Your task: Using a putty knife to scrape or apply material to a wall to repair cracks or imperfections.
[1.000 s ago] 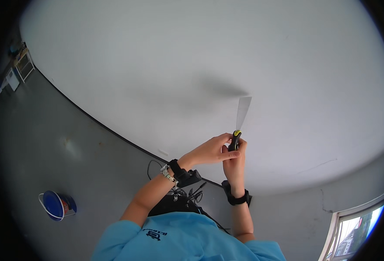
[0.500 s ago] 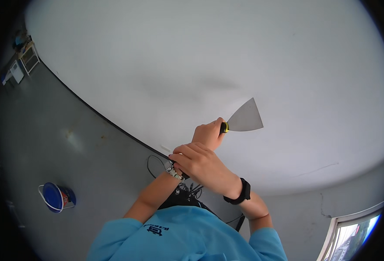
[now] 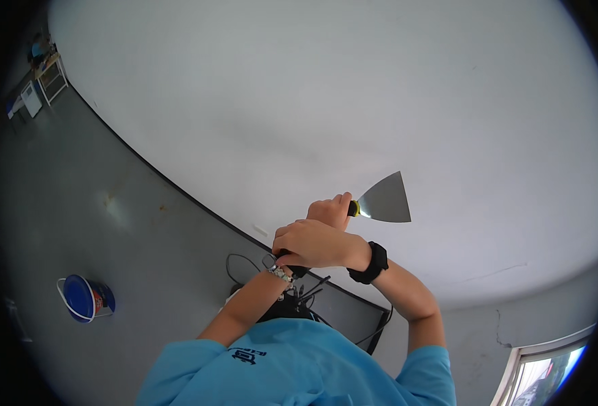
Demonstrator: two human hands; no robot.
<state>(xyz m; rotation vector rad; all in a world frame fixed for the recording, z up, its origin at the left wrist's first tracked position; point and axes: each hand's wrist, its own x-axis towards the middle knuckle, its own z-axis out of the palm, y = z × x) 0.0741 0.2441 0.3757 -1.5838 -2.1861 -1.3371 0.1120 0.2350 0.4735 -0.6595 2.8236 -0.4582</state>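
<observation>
My left hand point(image 3: 327, 213) is closed around the black-and-yellow handle of a wide metal scraper point(image 3: 384, 200), whose blade points right in front of the pale wall. My right hand point(image 3: 309, 240) lies across my left wrist, its fingers curled over a black strapped device point(image 3: 299, 269) there, which it partly hides. Beside that device is a silver watch point(image 3: 280, 271). A black band point(image 3: 370, 264) circles my right wrist.
The white wall point(image 3: 448, 101) fills the upper view, with dark skirting along the grey floor point(image 3: 129, 223). A blue bucket point(image 3: 79, 294) stands at left. Black cables point(image 3: 238, 260) lie near my body. A person point(image 3: 36, 46) is by a bench point(image 3: 50, 74) far left; a window point(image 3: 536, 375) is lower right.
The scraper has passed from both hands to my left alone, and its blade has turned face-on, pointing right. My right hand has moved over onto my left wrist.
</observation>
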